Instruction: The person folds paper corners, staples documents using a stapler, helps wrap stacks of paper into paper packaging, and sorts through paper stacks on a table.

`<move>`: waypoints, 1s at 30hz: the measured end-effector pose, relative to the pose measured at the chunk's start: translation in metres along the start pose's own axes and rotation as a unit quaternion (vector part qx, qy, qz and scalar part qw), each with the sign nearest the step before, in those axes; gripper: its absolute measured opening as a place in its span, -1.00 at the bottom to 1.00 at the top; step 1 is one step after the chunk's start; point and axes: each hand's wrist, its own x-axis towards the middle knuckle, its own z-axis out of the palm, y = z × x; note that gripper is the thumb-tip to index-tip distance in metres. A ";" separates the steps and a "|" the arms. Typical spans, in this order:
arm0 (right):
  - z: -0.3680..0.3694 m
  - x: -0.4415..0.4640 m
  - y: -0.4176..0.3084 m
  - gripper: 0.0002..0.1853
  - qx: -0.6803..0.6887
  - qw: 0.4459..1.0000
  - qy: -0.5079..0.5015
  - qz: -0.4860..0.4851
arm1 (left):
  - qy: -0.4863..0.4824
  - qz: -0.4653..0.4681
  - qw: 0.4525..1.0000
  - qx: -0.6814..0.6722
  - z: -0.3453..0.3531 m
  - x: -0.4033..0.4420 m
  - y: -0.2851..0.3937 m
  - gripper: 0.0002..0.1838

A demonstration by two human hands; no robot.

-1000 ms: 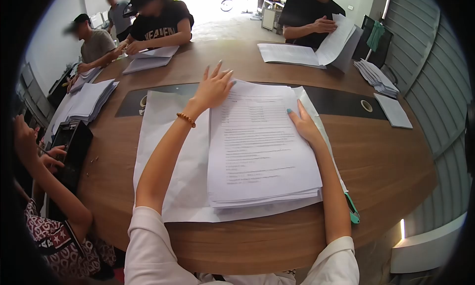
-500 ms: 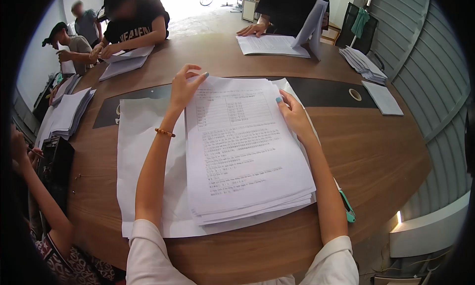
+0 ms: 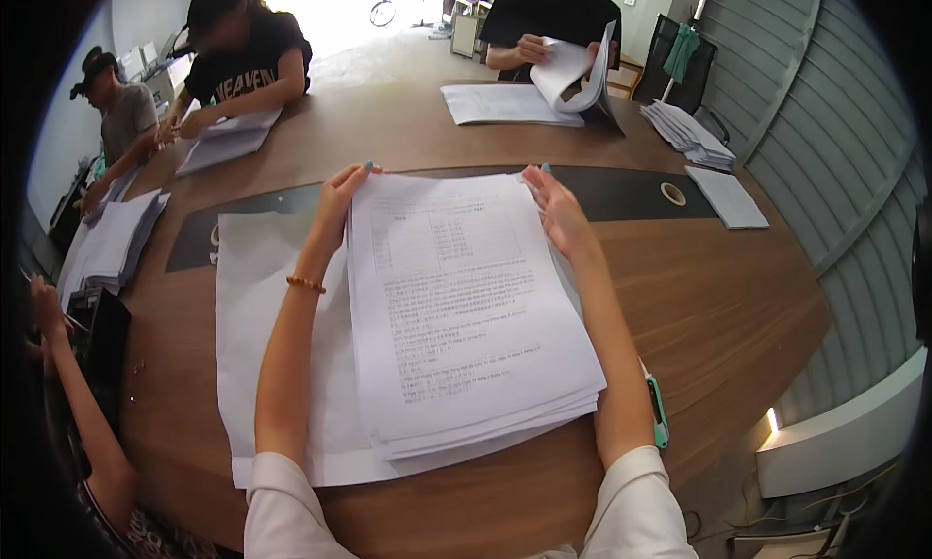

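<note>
A stack of printed sheets [image 3: 456, 365] lies before me, its far end lifted a little and its near edges slightly fanned. My left hand [image 3: 340, 198] is closed on the far left corner, thumb uppermost. At the far right corner, my right hand [image 3: 561, 214] grips the side edge, with some of its fingers hidden behind the paper. Beneath the stack a large white sheet [image 3: 282, 365] spreads out to the left. A green-handled cutter [image 3: 657, 411] lies beside my right forearm, partly covered by it.
Across the wooden table [image 3: 718, 336], one person lifts pages of an open document [image 3: 573, 79]; another bends over papers [image 3: 230, 140]. A tape roll [image 3: 672, 193] and paper piles [image 3: 689, 134] are at right. More papers [image 3: 115, 234] and a black box [image 3: 97, 326] stand left, near another person's arm.
Both my hands have shifted to the stack's far corners, the left from its top edge, the right further up the side. The person opposite has raised a page. My view has turned slightly.
</note>
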 end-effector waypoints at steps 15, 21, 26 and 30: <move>0.026 0.016 0.018 -0.29 0.071 0.996 -0.030 -0.046 | 0.024 0.054 0.996 0.072 0.008 -0.006 0.005 -0.65; 0.029 0.015 0.017 -0.29 -0.059 0.985 -0.156 -0.040 | 0.064 0.089 0.994 0.013 0.009 -0.008 -0.003 -0.73; 0.024 0.019 0.019 -0.37 0.097 0.994 -0.050 -0.022 | 0.086 0.045 0.995 0.016 0.017 -0.016 0.011 -0.79; 0.031 0.017 0.026 -0.53 -0.043 0.994 -0.073 -0.067 | 0.080 0.048 0.996 -0.006 0.006 -0.011 -0.004 -0.82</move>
